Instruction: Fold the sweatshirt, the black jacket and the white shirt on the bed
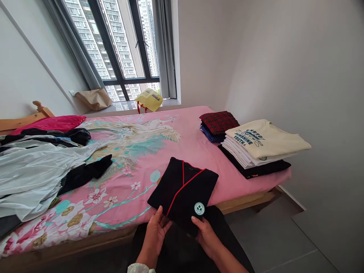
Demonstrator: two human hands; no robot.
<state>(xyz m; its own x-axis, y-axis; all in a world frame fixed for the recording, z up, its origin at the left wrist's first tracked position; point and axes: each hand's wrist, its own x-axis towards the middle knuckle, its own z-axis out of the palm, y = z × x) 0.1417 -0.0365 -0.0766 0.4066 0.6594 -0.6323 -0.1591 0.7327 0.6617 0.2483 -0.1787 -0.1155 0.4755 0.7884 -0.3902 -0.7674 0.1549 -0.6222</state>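
Observation:
A folded black shirt with red piping along its crossed neckline and a round green-and-white badge lies partly on the bed's front edge, its near end raised over my lap. My left hand grips the near left corner, thumb on top and fingers beneath. On the near right side, just below the badge, my right hand pinches the cloth with the thumb above; its other fingers are hidden underneath.
Folded clothes are stacked at the bed's right end, topped by a cream T-shirt and a red plaid garment. Loose clothes heap at the left. A paper bag and a yellow bag stand by the window.

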